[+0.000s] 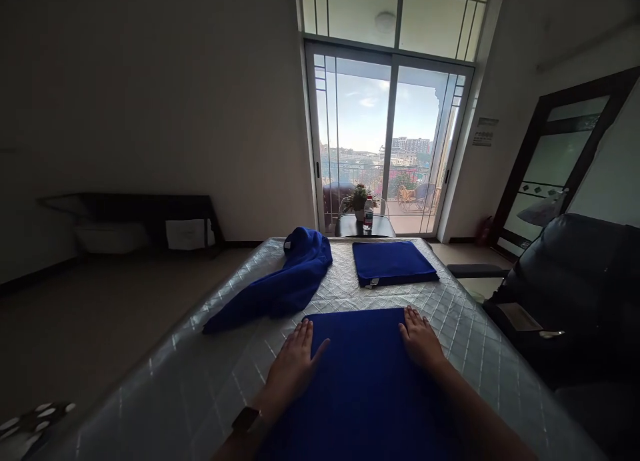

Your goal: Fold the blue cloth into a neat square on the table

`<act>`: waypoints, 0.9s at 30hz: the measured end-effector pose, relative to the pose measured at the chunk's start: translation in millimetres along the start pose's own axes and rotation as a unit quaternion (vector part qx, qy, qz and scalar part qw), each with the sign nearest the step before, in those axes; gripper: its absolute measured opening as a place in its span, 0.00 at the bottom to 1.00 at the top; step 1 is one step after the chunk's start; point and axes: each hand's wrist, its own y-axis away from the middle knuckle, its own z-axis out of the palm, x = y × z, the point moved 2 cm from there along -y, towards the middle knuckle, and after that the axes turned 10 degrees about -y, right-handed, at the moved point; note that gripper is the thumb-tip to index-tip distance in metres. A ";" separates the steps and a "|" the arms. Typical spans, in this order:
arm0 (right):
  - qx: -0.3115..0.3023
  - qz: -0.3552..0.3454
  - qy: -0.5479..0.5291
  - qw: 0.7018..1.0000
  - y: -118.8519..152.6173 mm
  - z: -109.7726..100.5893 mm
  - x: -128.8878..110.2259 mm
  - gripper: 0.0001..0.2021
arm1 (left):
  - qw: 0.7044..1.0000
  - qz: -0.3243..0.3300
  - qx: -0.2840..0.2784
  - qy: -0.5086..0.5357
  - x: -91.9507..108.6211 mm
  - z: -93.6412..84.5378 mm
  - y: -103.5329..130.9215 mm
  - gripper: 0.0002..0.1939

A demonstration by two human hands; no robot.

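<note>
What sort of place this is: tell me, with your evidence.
Probably a room in a home: a black armchair, a potted plant and a sliding glass door onto a balcony suggest it.

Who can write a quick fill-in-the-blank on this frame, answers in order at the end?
The left hand and right hand lie at opposite sides of the near cloth, which is ____ in colour.
A watch is worn on the ____ wrist.
Farther off, the folded cloth lies to the ____ of the crumpled cloth.

Missing words: blue; left; right
</note>
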 end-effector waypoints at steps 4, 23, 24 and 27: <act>0.011 -0.004 0.000 1.000 -1.6 1.5 0.8 0.34 | 0.999 -0.003 -0.038 -0.003 -0.4 -7.0 -3.0 0.47; 0.022 -0.025 0.046 0.998 -8.2 11.8 12.8 0.32 | 0.982 0.149 -0.042 0.112 199.6 -18.3 -48.9 0.43; 0.020 -0.022 0.042 0.999 -7.8 10.9 11.9 0.32 | 0.983 0.143 -0.041 0.107 192.4 -16.4 -49.2 0.43; 0.018 -0.012 0.021 1.000 -6.3 7.8 8.6 0.33 | 0.989 0.121 -0.040 0.078 159.1 -15.0 -48.3 0.43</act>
